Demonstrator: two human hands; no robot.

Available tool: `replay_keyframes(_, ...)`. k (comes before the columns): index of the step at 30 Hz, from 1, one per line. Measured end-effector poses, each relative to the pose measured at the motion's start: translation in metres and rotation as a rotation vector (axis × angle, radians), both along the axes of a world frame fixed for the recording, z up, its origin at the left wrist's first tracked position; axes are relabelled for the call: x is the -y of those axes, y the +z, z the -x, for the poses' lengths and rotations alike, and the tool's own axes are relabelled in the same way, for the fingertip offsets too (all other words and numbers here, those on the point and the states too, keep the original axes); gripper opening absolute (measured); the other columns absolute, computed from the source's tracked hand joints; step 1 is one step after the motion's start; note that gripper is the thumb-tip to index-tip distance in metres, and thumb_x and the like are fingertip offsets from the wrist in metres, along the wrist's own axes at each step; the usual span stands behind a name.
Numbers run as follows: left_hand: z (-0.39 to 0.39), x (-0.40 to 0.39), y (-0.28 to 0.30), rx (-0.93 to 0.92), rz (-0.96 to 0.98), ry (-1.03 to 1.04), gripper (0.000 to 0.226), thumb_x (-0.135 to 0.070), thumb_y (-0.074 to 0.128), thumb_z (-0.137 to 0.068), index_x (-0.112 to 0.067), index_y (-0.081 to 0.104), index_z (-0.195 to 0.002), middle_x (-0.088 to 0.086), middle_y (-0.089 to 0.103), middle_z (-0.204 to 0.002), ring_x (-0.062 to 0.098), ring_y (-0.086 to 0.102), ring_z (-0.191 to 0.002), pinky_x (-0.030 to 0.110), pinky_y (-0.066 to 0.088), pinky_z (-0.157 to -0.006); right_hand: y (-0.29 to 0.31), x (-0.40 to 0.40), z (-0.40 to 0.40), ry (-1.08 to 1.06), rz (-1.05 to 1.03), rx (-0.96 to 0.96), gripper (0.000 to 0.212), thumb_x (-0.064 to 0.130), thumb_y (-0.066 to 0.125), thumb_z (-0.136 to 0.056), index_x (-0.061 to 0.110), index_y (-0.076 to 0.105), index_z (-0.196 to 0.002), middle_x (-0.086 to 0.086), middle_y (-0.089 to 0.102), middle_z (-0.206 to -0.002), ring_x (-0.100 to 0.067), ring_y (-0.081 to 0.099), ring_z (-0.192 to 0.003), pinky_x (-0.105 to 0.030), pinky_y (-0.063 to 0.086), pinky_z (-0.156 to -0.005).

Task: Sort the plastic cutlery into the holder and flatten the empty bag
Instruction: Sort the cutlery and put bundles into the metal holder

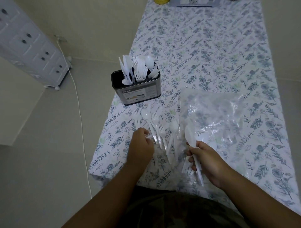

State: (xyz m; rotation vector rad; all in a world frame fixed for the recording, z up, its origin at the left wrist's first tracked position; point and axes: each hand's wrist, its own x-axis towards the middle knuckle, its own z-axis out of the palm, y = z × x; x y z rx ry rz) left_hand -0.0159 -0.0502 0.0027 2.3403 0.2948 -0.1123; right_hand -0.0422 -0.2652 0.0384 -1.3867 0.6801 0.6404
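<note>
A dark cutlery holder (140,93) stands near the table's left edge, with white plastic knives, forks and spoons upright in it. Loose white forks and spoons (160,130) lie fanned on the floral cloth in front of it. My left hand (141,147) pinches the handle end of one of these pieces. My right hand (206,160) grips a small bunch of white cutlery (194,141), spoon bowls pointing up. A clear plastic bag (216,117) lies crumpled on the cloth just beyond and under my right hand.
The table with the floral cloth (211,48) runs away from me; its left edge drops to a tiled floor. A white cord (79,114) trails on the floor beside a white drawer unit (32,48). A yellow object (161,1) and a box sit at the far end.
</note>
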Motion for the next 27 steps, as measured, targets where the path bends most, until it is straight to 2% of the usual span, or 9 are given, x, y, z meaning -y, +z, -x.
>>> replay_keyframes(2, -0.005, -0.011, -0.006, -0.064, -0.093, -0.069, 0.019, -0.015, 0.058, -0.094, -0.014, 0.056, -0.113, -0.001, 0.055, -0.105, 0.01, 0.057, -0.085, 0.022, 0.049, -0.072, -0.002, -0.001, 0.0, 0.003, 0.011, -0.008, 0.016, 0.014, 0.053, -0.102, 0.016, 0.064, -0.113, -0.006, 0.065, -0.083, -0.02, 0.055, -0.072, -0.033, 0.045, -0.058)
replay_keyframes(6, -0.007, -0.007, -0.01, -0.124, -0.252, -0.175, 0.012, -0.024, 0.06, -0.096, -0.014, 0.058, -0.091, 0.002, 0.051, -0.097, 0.013, 0.053, -0.078, 0.028, 0.05, -0.07, -0.006, -0.004, -0.001, -0.004, 0.018, -0.024, 0.018, 0.01, 0.054, -0.098, 0.01, 0.062, -0.114, -0.003, 0.057, -0.074, -0.018, 0.049, -0.064, -0.033, 0.04, -0.054)
replay_keyframes(10, 0.0, 0.011, -0.009, -0.104, -0.233, -0.202, 0.009, -0.023, 0.055, -0.096, -0.015, 0.053, -0.091, -0.002, 0.045, -0.093, 0.014, 0.052, -0.078, 0.028, 0.046, -0.068, -0.006, -0.009, -0.007, -0.037, -0.002, -0.05, 0.018, 0.013, 0.054, -0.101, 0.01, 0.066, -0.113, -0.003, 0.051, -0.07, -0.016, 0.045, -0.06, -0.031, 0.038, -0.052)
replay_keyframes(13, -0.002, 0.013, -0.01, -0.124, -0.205, -0.149, 0.015, -0.024, 0.06, -0.094, -0.015, 0.051, -0.101, -0.001, 0.049, -0.096, 0.016, 0.055, -0.084, 0.035, 0.051, -0.073, -0.007, -0.011, -0.008, -0.038, -0.019, -0.063, 0.019, 0.015, 0.055, -0.101, 0.01, 0.069, -0.113, -0.002, 0.051, -0.069, -0.017, 0.046, -0.06, -0.031, 0.039, -0.052)
replay_keyframes(15, -0.007, 0.01, -0.012, -0.147, -0.204, -0.115, 0.015, -0.025, 0.062, -0.095, -0.016, 0.052, -0.101, 0.0, 0.053, -0.096, 0.018, 0.057, -0.086, 0.037, 0.053, -0.076, -0.007, -0.013, -0.007, -0.016, -0.014, -0.069, 0.019, 0.016, 0.055, -0.101, 0.01, 0.069, -0.113, -0.002, 0.052, -0.07, -0.018, 0.046, -0.061, -0.03, 0.04, -0.052)
replay_keyframes(19, -0.011, 0.005, -0.013, -0.162, -0.203, -0.124, 0.006, -0.018, 0.052, -0.098, -0.015, 0.053, -0.104, 0.002, 0.055, -0.099, 0.016, 0.056, -0.085, 0.039, 0.054, -0.078, -0.007, -0.015, -0.005, 0.011, -0.018, -0.07, 0.021, 0.01, 0.054, -0.099, 0.011, 0.068, -0.115, -0.004, 0.052, -0.071, -0.019, 0.046, -0.064, -0.031, 0.039, -0.053)
replay_keyframes(21, -0.008, 0.005, -0.014, -0.175, -0.22, -0.121, 0.013, -0.011, 0.048, -0.096, -0.018, 0.048, -0.106, 0.0, 0.054, -0.096, 0.016, 0.057, -0.081, 0.041, 0.055, -0.073, -0.007, -0.014, -0.004, 0.02, -0.025, -0.071, 0.022, 0.009, 0.054, -0.099, 0.011, 0.068, -0.116, -0.004, 0.052, -0.072, -0.019, 0.046, -0.065, -0.031, 0.039, -0.054)
replay_keyframes(23, -0.006, 0.005, -0.016, -0.169, -0.219, -0.111, 0.015, -0.012, 0.049, -0.096, -0.02, 0.045, -0.109, 0.0, 0.055, -0.093, 0.016, 0.057, -0.078, 0.041, 0.055, -0.07, -0.007, -0.014, -0.004, 0.02, -0.028, -0.077, 0.023, 0.01, 0.053, -0.099, 0.011, 0.068, -0.116, -0.004, 0.052, -0.072, -0.019, 0.045, -0.065, -0.031, 0.039, -0.053)
replay_keyframes(27, -0.01, 0.002, -0.015, -0.248, -0.293, -0.159, 0.009, -0.021, 0.051, -0.099, -0.014, 0.052, -0.105, 0.003, 0.058, -0.096, 0.018, 0.056, -0.084, 0.034, 0.049, -0.072, -0.008, -0.014, -0.005, 0.015, -0.03, -0.079, 0.023, 0.011, 0.054, -0.099, 0.009, 0.067, -0.118, -0.005, 0.052, -0.073, -0.018, 0.045, -0.064, -0.031, 0.038, -0.054)
